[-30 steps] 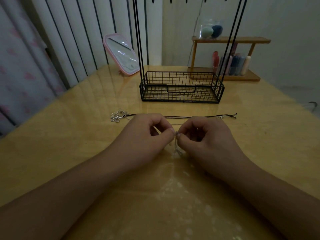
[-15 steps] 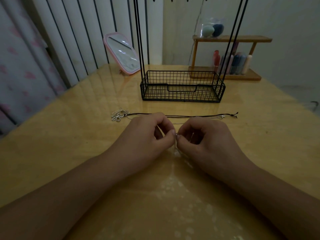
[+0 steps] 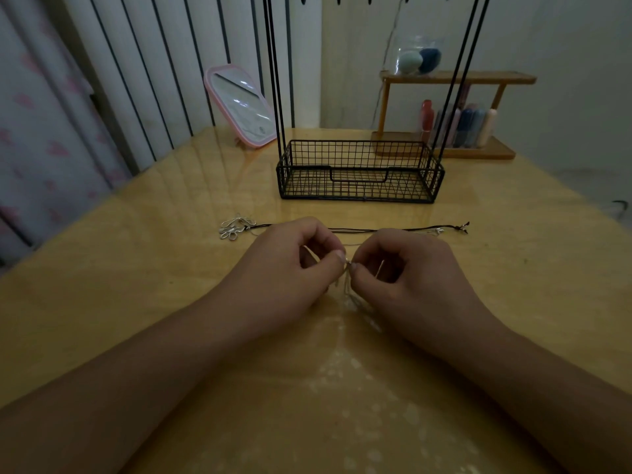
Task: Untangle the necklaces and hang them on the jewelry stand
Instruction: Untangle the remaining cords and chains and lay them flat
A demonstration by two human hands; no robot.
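Little has shifted since the earlier frames: your hands have stayed together at the same spot on the table, the pinch has lifted very slightly, and the thin strands now hang a bit more plainly beneath your fingertips; the black cord behind them lies as it did.

Head view: your left hand (image 3: 290, 265) and your right hand (image 3: 407, 268) meet thumb to thumb over the wooden table (image 3: 136, 285); both have their fingers curled, and each pinches the thin silver chain (image 3: 347, 285) at a small bright knot between the fingertips; loose strands of that chain drop from the pinch to the table, and whether they are still knotted lower down you cannot tell from here. Just behind your knuckles the black cord necklace (image 3: 393, 229) lies stretched left to right on the table; its silver pendant (image 3: 236, 227) rests at the left end, its clasp at the right. Farther back stands the jewelry stand (image 3: 359, 172), a black wire basket with tall thin rods rising out of frame; no necklace is seen on it. A pink mirror (image 3: 241, 106) leans behind it to the left; a wooden shelf (image 3: 458, 77) with bottles sits behind to the right.
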